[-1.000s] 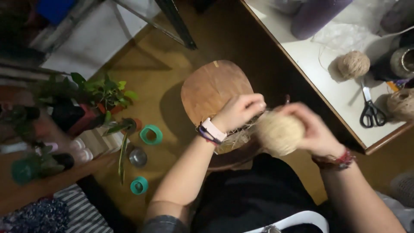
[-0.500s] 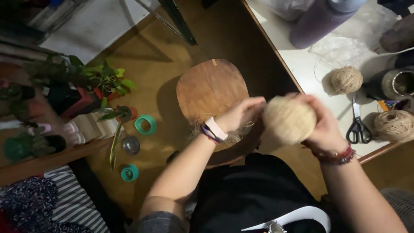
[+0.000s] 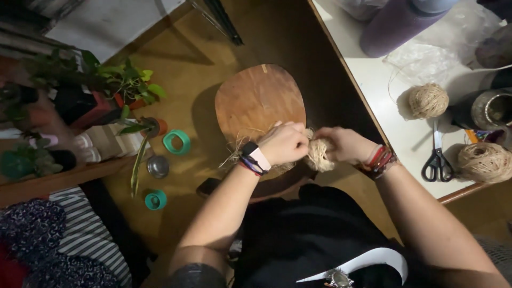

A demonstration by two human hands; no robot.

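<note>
Both hands close around a small twine ball (image 3: 319, 154) above the wooden stool (image 3: 256, 98): left hand (image 3: 285, 144) clenched on it, right hand (image 3: 344, 145) gripping its right side.

- Both arms are bare from the shoulder area down; no sleeves reach the forearms.
- Left hand (image 3: 285, 143): at its wrist sits a dark watch (image 3: 249, 149) on a pale pink strap, with thin dark bands (image 3: 248, 166) beside it.
- Right hand (image 3: 344, 145): at its wrist is a stack of red and dark bracelets (image 3: 380, 160).
- The torso is covered by a black top (image 3: 298, 234) with a white curved stripe low on the front.
</note>
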